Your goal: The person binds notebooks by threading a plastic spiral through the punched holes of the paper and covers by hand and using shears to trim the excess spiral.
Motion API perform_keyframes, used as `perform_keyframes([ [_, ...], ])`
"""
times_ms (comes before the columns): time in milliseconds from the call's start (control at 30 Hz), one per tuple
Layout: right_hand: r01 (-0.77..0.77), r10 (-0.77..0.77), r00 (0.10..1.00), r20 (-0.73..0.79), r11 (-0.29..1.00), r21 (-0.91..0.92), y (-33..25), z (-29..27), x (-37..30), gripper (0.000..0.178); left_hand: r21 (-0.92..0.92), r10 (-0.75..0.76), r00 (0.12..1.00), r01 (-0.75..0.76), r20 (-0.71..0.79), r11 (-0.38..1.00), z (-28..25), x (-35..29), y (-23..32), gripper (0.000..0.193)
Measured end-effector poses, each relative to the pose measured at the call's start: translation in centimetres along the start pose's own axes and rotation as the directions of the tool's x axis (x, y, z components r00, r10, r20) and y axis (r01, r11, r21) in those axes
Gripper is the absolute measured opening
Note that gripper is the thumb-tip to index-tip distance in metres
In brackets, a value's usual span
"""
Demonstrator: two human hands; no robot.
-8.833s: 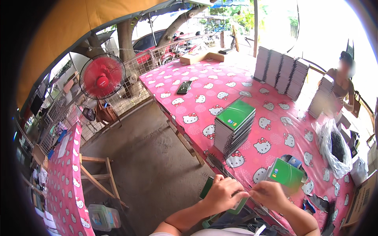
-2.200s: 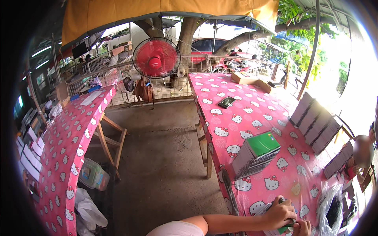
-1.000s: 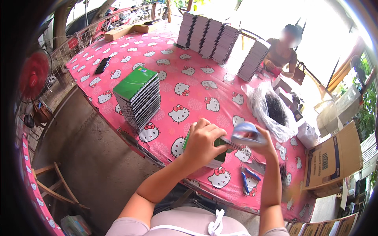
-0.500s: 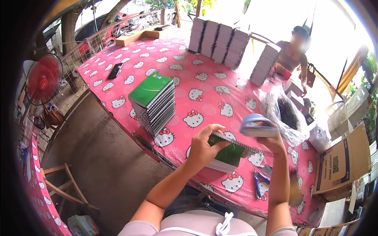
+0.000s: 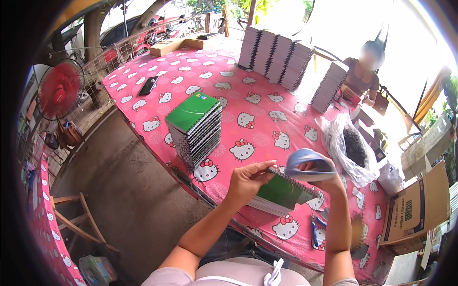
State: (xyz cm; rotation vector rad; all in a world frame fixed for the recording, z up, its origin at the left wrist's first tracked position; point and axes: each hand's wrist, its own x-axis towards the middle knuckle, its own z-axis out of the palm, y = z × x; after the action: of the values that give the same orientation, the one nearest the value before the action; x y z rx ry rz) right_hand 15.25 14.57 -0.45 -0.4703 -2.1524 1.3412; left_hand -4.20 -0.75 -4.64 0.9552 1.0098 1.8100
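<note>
Green notebook [image 5: 276, 193], lower centre: left hand [image 5: 248, 182] pinches its coil [image 5: 293, 180], right hand [image 5: 329, 180] grips blue ring [image 5: 296, 166] (purpose unclear); seemingly coil work, next calling for steady hold

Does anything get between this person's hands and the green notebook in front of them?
Nothing visible blocks the left hand; it is at one end of the green notebook's wire spiral. The right hand holds a blue ring-shaped thing, near the spiral in this view, so that could get in its way.
</note>
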Motion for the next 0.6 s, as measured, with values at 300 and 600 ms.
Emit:
perform_keyframes([
  [300, -0.244, 0.154, 0.969, -0.193, 0.716, -0.654, 9.5, -3.9, -5.3, 0.039, -0.144, 0.095, 0.991, -0.081, 0.094, 0.986, -1.7, 0.2, -1.6, 0.030],
  [600, 0.102, -0.387, 0.893, -0.229, 0.670, -0.735, -12.1, 7.6, -3.5, 0.029, -0.024, 0.116, 0.977, -0.114, 0.176, 0.993, 2.1, -2.1, 2.3, 0.027],
])
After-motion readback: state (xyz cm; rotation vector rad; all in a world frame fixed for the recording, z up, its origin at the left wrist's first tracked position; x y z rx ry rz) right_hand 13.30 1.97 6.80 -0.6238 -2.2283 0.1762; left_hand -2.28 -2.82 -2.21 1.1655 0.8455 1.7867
